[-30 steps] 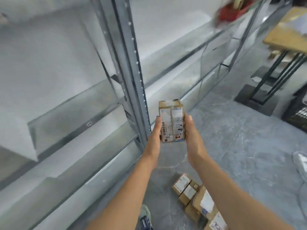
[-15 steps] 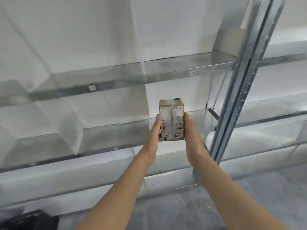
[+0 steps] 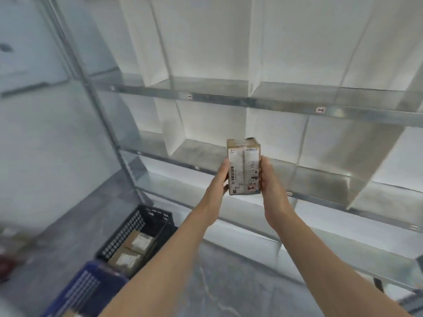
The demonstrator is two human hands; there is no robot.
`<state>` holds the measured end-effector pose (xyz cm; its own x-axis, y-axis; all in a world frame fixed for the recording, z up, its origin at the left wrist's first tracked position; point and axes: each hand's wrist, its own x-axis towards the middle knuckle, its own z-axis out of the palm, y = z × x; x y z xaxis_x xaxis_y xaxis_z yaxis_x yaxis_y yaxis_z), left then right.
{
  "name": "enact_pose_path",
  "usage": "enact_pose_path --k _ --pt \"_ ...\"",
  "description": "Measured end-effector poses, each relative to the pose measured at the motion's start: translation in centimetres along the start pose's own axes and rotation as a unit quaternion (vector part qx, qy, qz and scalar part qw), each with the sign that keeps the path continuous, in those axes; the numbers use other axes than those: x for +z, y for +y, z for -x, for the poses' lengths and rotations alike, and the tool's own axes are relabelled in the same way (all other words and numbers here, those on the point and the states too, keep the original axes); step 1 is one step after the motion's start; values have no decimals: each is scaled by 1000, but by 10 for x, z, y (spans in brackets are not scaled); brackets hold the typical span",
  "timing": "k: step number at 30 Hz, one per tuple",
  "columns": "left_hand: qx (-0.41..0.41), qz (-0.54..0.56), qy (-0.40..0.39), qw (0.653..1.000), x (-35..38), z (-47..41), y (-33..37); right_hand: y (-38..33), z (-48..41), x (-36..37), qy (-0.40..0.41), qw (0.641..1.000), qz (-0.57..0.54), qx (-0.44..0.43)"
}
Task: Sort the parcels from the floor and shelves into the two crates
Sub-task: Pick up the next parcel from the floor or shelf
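Galvanised metal shelving [image 3: 251, 101], white-backed and brightly lit, stands on a grey marbled floor [image 3: 229, 282].

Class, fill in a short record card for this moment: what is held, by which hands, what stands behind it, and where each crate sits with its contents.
held item: small cardboard parcel, upright, label facing the camera
hands: left hand grips its left side; right hand grips its right side
behind: metal shelves
black crate: on the floor, lower left, holding two labelled parcels
blue crate: beside the black one, nearer the camera; contents cannot be told
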<state>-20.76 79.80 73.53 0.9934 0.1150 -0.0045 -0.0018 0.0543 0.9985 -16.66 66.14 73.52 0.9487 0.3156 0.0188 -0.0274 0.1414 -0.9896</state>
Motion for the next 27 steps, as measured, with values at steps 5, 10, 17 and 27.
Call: enact_pose_path --k 5,10,17,27 --pt "-9 0 84 996 -109 29 -7 33 -14 109 -75 996 12 47" --pt "-22 11 155 988 -191 61 -16 58 -24 195 -127 989 19 75" --pt "-58 33 246 967 -268 93 -37 103 -38 276 -209 969 14 130" --pt "-134 54 354 924 -348 68 -75 175 -112 354 -321 918 37 231"
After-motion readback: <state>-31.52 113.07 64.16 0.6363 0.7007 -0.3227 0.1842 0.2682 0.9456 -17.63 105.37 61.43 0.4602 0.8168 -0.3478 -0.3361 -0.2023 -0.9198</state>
